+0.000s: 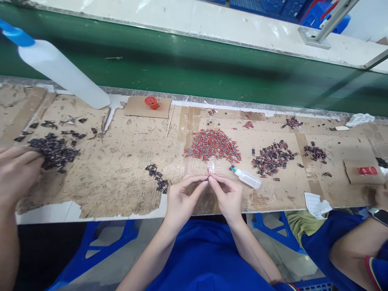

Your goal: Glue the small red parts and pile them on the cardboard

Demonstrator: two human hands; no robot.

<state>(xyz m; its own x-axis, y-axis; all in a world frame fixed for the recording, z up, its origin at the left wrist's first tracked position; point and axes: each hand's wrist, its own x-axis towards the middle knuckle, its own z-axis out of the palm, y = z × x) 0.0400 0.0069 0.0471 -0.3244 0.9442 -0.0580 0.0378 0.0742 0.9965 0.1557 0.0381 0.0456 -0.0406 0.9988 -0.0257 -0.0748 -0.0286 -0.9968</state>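
Currently both grips pinch one small part (207, 177) between left hand (181, 199) and right hand (226, 196) over the surface (121, 169), red pile (212, 144) looks mostly unworked, small dark pile (157, 177) likely done

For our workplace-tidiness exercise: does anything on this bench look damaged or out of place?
Yes. The brown cardboard mat is torn and peeling, and the small clear squeeze bottle lies on its side beside the right hand.

Bare cardboard (121, 161) left of hands is passable; red parts pile (212, 144) and small squeeze bottle (247, 178) block ahead and right.
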